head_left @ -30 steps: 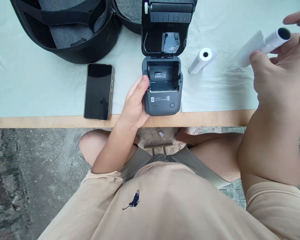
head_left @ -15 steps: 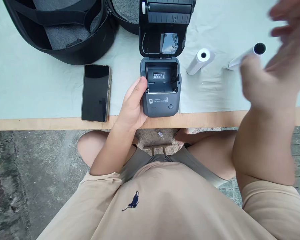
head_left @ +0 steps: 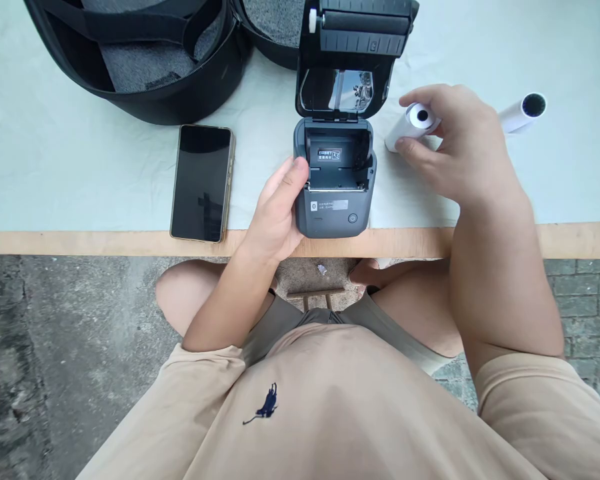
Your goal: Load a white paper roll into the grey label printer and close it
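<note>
My left hand (head_left: pixel 281 210) grips the left side of a dark grey label printer (head_left: pixel 335 203), its thumb on the rim of the paper bay. The printer's lid (head_left: pixel 347 60) is swung up and back, and the bay inside holds no roll. To the right, my right hand (head_left: pixel 455 143) has its thumb and forefinger around a white paper roll (head_left: pixel 411 127), which stands upright on the cloth, slightly tilted in view. Its other fingers are partly hidden behind the hand. A second white roll (head_left: pixel 523 113) with a dark, wide core stands farther right.
A smartphone (head_left: pixel 203 183) lies left of the printer, near the wooden table edge (head_left: pixel 420 243). Behind it sits an unzipped black case (head_left: pixel 180 93) with grey lining. Pale cloth (head_left: pixel 105 173) covers the tabletop.
My right hand has come down and left from the upper right onto the nearer paper roll. My left hand still holds the printer; the whole table scene has shifted slightly right in view.
</note>
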`<state>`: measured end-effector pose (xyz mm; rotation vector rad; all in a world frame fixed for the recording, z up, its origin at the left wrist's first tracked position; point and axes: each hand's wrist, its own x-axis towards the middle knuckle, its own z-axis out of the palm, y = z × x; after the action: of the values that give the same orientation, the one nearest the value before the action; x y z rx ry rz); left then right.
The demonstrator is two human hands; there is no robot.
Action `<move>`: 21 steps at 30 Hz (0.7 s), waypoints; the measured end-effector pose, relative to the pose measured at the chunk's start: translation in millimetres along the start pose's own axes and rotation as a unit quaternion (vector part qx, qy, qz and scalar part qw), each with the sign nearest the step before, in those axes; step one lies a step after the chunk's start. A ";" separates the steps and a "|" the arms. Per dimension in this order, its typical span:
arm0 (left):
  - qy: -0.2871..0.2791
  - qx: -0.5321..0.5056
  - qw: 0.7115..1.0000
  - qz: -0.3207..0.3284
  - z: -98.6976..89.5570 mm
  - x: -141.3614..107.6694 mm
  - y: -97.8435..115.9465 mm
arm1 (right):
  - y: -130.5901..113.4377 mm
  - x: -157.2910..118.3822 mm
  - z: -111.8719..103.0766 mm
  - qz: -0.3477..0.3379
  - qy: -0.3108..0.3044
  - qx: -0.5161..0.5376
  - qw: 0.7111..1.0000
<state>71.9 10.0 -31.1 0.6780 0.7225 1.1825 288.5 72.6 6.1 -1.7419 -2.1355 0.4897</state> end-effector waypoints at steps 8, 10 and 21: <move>0.003 0.004 1.000 -0.005 1.8 -0.1 2.2 | -17.1 -7.1 -9.9 -0.131 0.161 0.171 0.963; 0.002 0.022 1.000 -0.010 3.3 -0.8 3.8 | -31.0 -10.2 -14.9 -0.180 0.195 0.176 0.948; -0.009 0.042 0.999 0.009 8.1 -1.7 5.8 | -71.1 -19.9 -5.7 -0.265 0.099 -0.035 0.958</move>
<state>74.7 9.1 -21.5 0.7646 0.7562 1.1659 233.5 40.0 43.6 -1.1136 -2.3596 0.0888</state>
